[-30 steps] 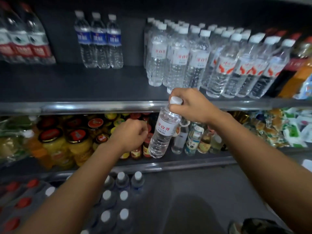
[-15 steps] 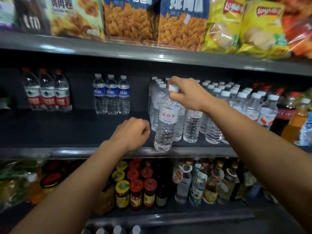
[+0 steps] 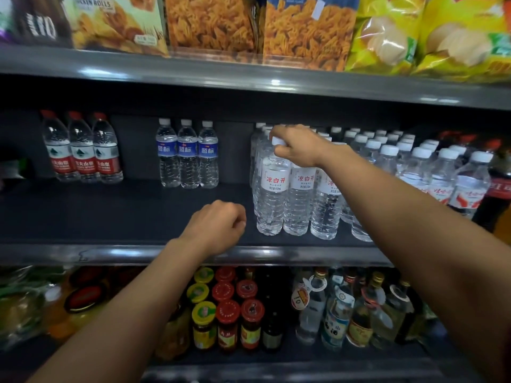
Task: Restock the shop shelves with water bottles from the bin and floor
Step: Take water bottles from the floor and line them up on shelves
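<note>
A clear water bottle (image 3: 272,194) with a white label and white cap stands on the dark middle shelf (image 3: 124,217), at the left front of a block of several like bottles (image 3: 326,200). My right hand (image 3: 297,146) grips its cap from above. My left hand (image 3: 218,226) hovers over the shelf's front edge just left of the bottle, fingers curled, holding nothing.
Three blue-label bottles (image 3: 188,156) and three red-label bottles (image 3: 83,150) stand further left at the back. More white-capped bottles (image 3: 442,172) fill the right. Snack bags (image 3: 304,26) sit on the shelf above; jars (image 3: 226,313) and glass bottles (image 3: 345,313) below.
My right hand lifted the bottle from below the shelf edge up onto the middle shelf and set it beside the white-label row. My left hand rose with it, staying curled.
</note>
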{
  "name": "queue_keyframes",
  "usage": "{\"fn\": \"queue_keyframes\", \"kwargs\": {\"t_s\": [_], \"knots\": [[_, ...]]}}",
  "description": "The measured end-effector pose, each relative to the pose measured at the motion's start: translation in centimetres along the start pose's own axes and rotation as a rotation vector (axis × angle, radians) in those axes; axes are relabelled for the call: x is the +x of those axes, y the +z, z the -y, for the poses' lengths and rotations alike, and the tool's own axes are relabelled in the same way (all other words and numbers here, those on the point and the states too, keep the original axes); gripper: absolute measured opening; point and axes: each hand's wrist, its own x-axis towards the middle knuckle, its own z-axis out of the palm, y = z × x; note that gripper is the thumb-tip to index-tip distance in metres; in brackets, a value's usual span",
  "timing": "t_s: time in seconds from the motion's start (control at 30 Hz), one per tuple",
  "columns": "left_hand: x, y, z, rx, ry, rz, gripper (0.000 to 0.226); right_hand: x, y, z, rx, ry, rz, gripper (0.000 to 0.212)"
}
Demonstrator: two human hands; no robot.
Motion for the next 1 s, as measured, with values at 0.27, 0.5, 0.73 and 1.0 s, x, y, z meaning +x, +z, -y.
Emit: {"fn": "queue_keyframes", "kwargs": {"t_s": [0.27, 0.5, 0.73, 1.0], "knots": [[0.2, 1.6, 0.9, 0.002, -0.016, 0.033, 0.016, 1.7, 0.7, -0.8, -0.074, 0.025, 0.061, 0.036], [-0.2, 2.2, 1.5, -0.003, -0.013, 0.036, 0.016, 1.5, 1.0, -0.7, -0.115, 0.080, 0.013, 0.042], [-0.8, 1.8, 2.0, -0.006, -0.016, 0.041, 0.016, 0.4, 1.4, 0.6, -0.166, 0.123, -0.053, 0.040], [-1.6, 1.9, 2.4, -0.036, -0.006, 0.033, 0.015, -3.1, 2.1, 4.3, -0.169, 0.117, -0.174, 0.039]]}}
